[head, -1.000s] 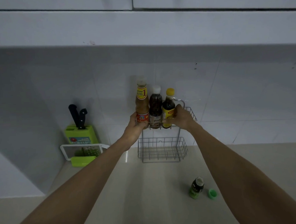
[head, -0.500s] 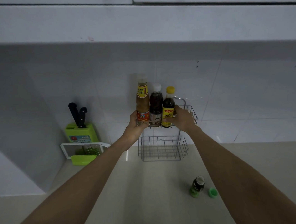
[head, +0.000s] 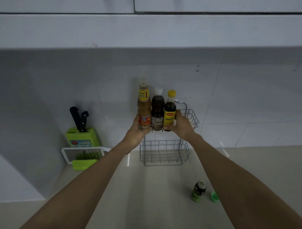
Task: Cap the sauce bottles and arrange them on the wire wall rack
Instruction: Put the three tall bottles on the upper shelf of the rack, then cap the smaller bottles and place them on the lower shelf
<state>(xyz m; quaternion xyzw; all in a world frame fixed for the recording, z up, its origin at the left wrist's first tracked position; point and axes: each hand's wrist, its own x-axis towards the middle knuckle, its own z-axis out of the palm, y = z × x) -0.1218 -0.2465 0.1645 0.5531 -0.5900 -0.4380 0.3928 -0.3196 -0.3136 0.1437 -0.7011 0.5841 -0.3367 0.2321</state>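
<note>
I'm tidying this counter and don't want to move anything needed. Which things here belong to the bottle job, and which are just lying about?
Job: three capped bottles, wire rack, small green bottle, green cap.
Lying about: knife block, grater.

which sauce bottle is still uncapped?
The small green bottle standing on the counter, its green cap lying beside it. The three in the upper rack basket are capped.

Dim, bluish light; wide-angle bending at edges.
</note>
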